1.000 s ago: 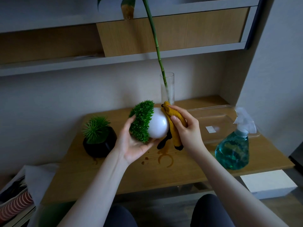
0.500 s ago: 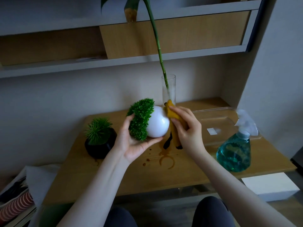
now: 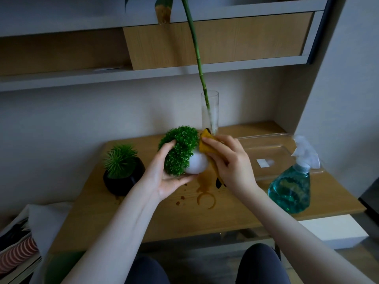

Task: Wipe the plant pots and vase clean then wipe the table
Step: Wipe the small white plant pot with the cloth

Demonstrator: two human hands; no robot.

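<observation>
My left hand (image 3: pixel 164 173) holds a round white plant pot (image 3: pixel 196 165) with a green bushy top, tilted sideways above the wooden table (image 3: pixel 235 214). My right hand (image 3: pixel 231 162) presses a yellow cloth (image 3: pixel 206 147) against the pot's upper right side; the cloth's tail hangs below the hand. A black pot (image 3: pixel 123 179) with a spiky green plant stands on the table at the left. A tall clear glass vase (image 3: pixel 210 111) with a long green stem stands behind the hands. Brown stains and a ring mark (image 3: pixel 206 199) lie on the table under the pot.
A teal spray bottle (image 3: pixel 292 191) stands at the table's right front. A clear plastic tray (image 3: pixel 272 152) lies behind it. Shelves run above. A white box (image 3: pixel 328 228) sits on the floor at right, bags and papers (image 3: pixel 18 249) at left. My knees are below the table edge.
My right hand has slid the cloth up from the pot's right side to its upper edge near the foliage. My left hand has turned the pot slightly, fingers now over the greenery.
</observation>
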